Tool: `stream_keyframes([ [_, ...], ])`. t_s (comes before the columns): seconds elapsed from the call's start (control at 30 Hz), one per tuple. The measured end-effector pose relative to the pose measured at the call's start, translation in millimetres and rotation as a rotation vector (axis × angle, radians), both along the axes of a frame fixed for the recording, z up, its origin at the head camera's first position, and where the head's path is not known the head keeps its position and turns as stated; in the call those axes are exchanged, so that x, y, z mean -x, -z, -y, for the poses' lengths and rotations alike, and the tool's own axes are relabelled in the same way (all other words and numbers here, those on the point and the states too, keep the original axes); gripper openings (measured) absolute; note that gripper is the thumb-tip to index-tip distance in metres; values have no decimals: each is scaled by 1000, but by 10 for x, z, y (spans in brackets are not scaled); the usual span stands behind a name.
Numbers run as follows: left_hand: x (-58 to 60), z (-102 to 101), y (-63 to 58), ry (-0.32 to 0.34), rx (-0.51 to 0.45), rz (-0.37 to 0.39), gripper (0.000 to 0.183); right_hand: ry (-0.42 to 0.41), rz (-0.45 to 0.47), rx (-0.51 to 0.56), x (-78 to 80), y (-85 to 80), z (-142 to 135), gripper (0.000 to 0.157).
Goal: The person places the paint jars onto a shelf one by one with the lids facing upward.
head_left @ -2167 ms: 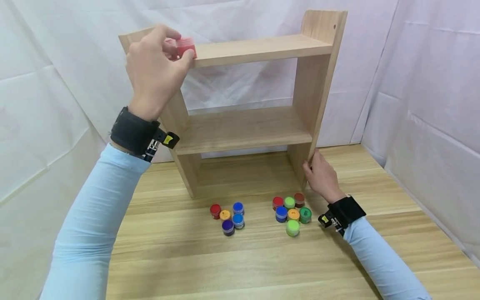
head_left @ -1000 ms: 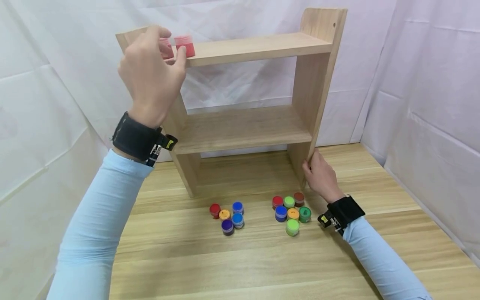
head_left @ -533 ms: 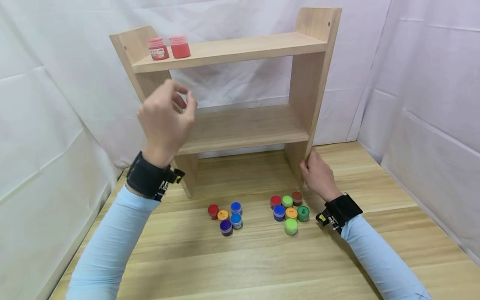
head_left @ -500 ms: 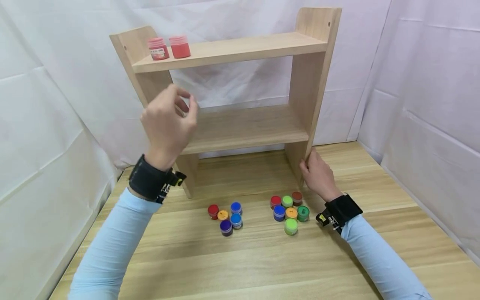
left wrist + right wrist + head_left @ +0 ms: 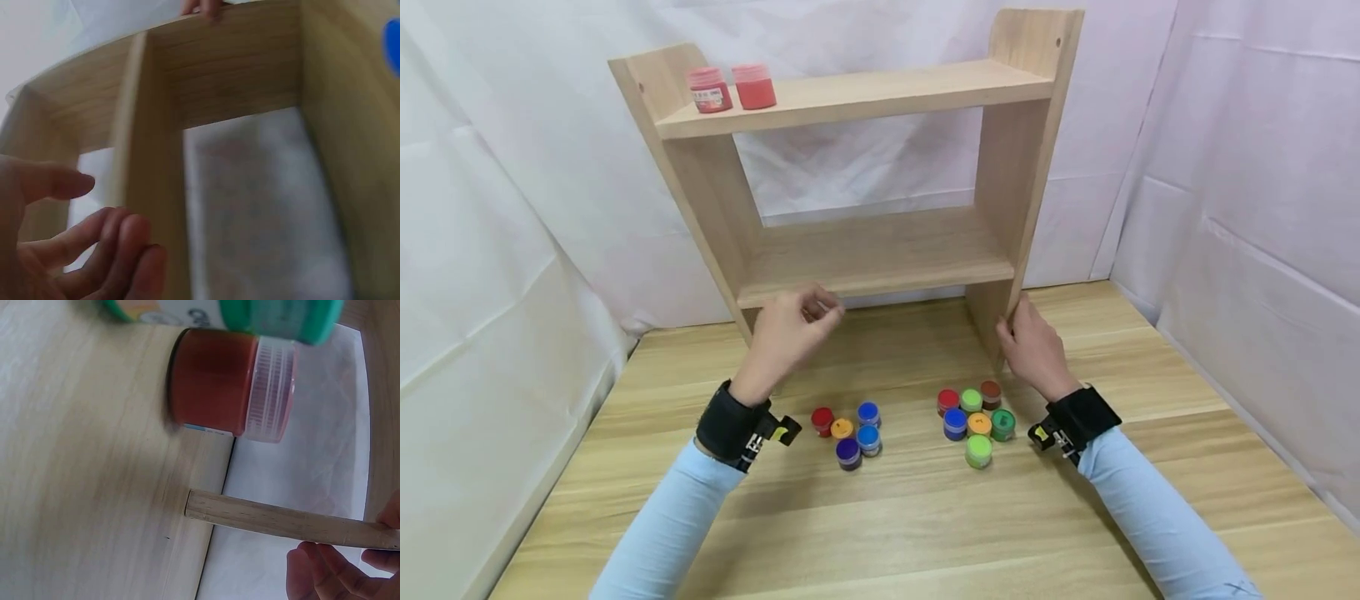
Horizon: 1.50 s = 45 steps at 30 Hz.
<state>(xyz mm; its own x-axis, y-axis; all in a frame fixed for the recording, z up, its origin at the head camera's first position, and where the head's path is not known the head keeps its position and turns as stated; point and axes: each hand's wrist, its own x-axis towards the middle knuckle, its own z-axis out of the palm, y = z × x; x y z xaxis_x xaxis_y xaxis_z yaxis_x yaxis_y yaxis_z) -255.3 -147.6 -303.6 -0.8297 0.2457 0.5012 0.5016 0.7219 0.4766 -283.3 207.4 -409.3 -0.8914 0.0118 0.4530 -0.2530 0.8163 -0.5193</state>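
Note:
My left hand (image 5: pixel 792 335) hovers in front of the lower part of a wooden shelf (image 5: pixel 880 258), holding nothing. In the left wrist view its thumb and loosely bent fingers (image 5: pixel 134 234) stand apart. My right hand (image 5: pixel 1036 350) grips the front edge of the shelf's right side panel near its foot; the right wrist view shows thumb and fingers (image 5: pixel 325 569) on either side of that panel (image 5: pixel 275 519). Two paint jars with red contents, one labelled (image 5: pixel 709 90) and one plain-faced (image 5: pixel 753 87), stand side by side at the left end of the top board.
On the table (image 5: pixel 880 525), a left cluster of small paint jars includes a purple one (image 5: pixel 848 453) and a yellow one (image 5: pixel 842 429). Near my right hand a second cluster has a brown jar (image 5: pixel 990 394) and a green jar (image 5: pixel 1002 424). White cloth (image 5: pixel 1240 208) hangs behind and beside.
My left hand has let go of the red paint jar on the top board and come down toward the table. The right hand keeps its grip on the side panel.

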Motion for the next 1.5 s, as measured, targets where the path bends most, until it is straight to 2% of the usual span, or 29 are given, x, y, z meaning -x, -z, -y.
stream_keyframes([
  [0.17, 13, 73, 313, 105, 136, 244, 33, -10, -5, 12, 11, -9, 25, 54],
  [0.23, 12, 129, 410, 173, 211, 326, 36, -14, -3, 14, 17, -12, 34, 55],
  [0.4, -34, 307, 580, 381, 348, 596, 41, -26, 9, 21, 6, -15, 53, 55],
  [0.47, -56, 370, 626, 421, 379, 697, 42, -26, 15, 23, -7, -10, 50, 55],
  [0.53, -63, 421, 662, 443, 392, 739, 38, -20, 18, 26, -18, -4, 37, 55],
  [0.7, -26, 500, 689, 456, 409, 728, 30, -19, 8, 30, -39, -2, -8, 55],
  [0.8, -2, 504, 667, 468, 422, 719, 32, -20, 3, 34, -61, -15, -34, 53],
  [0.9, 11, 472, 655, 485, 425, 729, 47, -19, -3, 39, -89, -32, -64, 53],
  [1.07, 7, 388, 675, 470, 469, 774, 67, -24, -18, 25, -105, -63, -105, 54],
  [1.13, 8, 357, 687, 485, 470, 790, 64, -20, -21, 17, -106, -70, -114, 53],
  [1.27, 23, 311, 719, 538, 427, 801, 48, -18, -24, 19, -107, -68, -130, 52],
  [1.37, 35, 296, 756, 557, 423, 765, 41, -24, -20, 29, -107, -62, -132, 52],
  [1.5, 34, 305, 804, 551, 430, 731, 40, -32, -9, 33, -109, -59, -122, 54],
])
